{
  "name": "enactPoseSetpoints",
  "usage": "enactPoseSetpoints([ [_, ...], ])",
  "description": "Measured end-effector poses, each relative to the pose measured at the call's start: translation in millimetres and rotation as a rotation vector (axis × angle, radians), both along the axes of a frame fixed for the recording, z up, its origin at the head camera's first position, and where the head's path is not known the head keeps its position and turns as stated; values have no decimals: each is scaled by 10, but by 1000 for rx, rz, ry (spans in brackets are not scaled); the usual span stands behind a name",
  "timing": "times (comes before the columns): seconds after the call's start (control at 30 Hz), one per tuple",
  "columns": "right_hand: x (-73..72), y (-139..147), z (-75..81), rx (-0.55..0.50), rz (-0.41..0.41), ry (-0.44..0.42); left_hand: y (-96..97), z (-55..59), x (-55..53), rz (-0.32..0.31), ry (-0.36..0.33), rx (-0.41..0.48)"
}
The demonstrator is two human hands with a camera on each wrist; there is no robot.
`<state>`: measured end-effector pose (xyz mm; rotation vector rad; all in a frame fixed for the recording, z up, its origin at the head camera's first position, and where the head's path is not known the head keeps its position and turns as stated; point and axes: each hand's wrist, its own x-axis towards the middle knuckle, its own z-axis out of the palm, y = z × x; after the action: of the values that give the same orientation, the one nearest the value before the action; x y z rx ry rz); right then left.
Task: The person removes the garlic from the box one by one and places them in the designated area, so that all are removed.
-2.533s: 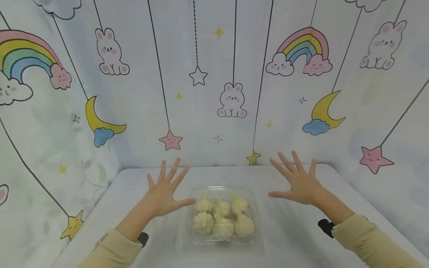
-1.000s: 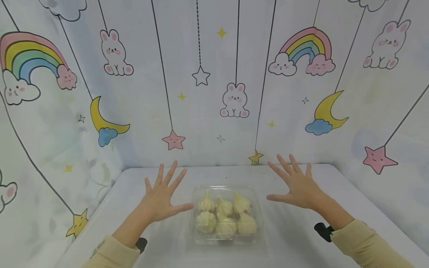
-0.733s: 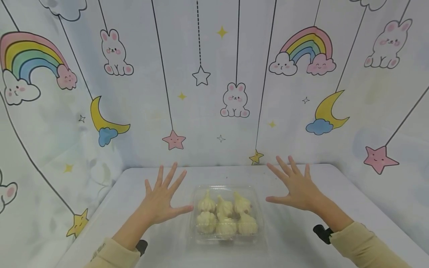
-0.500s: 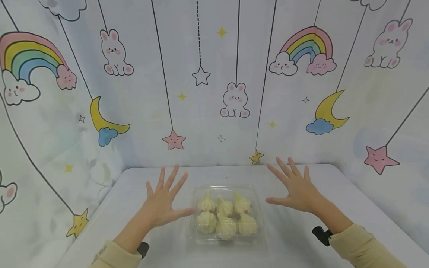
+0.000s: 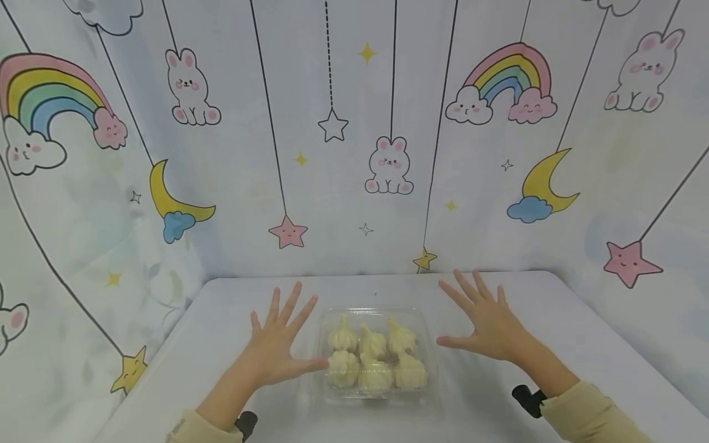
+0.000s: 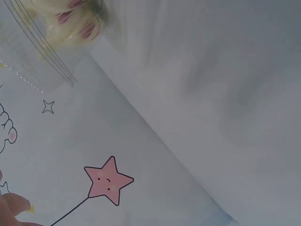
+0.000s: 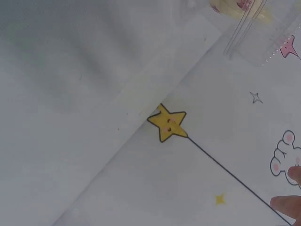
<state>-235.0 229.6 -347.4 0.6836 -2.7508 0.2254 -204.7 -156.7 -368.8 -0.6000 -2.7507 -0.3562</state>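
On the white table stands a clear plastic clamshell box [image 5: 368,313], its lid down, with several pale garlic bulbs [image 5: 372,343] in two rows inside. My left hand [image 5: 277,354] hovers at the box's left with fingers spread; its thumb overlaps the box's edge in the head view, and I cannot tell if they touch. To the right, my right hand [image 5: 493,326] is spread too, its thumb apart from the box, holding nothing. Part of the box [image 6: 56,70] shows at the top left of the left wrist view, and the box [image 7: 254,40] reappears top right in the right wrist view.
A white cloth-covered table [image 5: 221,320] fills the lower view. Behind and at both sides hangs a white backdrop [image 5: 332,184] printed with rabbits, stars, moons and rainbows. Dark wrist cameras [image 5: 528,400] sit by the beige sleeves [image 5: 592,409].
Both hands have come lower and slightly inward toward the box, fingers still spread. The left thumb now overlaps the box's left edge more. The box and bulbs stay in place.
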Motion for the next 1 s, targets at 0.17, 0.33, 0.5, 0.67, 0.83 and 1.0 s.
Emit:
enactPoseSetpoints([
  [0.17, 0, -19, -62, -13, 3, -11, 35, -66, 12, -6, -35, 23],
  [0.33, 11, -46, -92, -36, 5, -25, 67, -123, 14, -12, -46, 45],
  [0.5, 28, -82, -127, -47, 15, -44, 96, -174, 26, -17, -69, 76],
  [0.67, 39, -107, -188, -78, 42, -67, 130, -214, 52, -19, -115, 109],
  [0.83, 56, -125, -249, -135, 46, -134, 163, -248, 73, -15, -157, 138],
  [1.0, 63, -160, -298, -172, 59, -153, 188, -303, 83, -20, -195, 172],
])
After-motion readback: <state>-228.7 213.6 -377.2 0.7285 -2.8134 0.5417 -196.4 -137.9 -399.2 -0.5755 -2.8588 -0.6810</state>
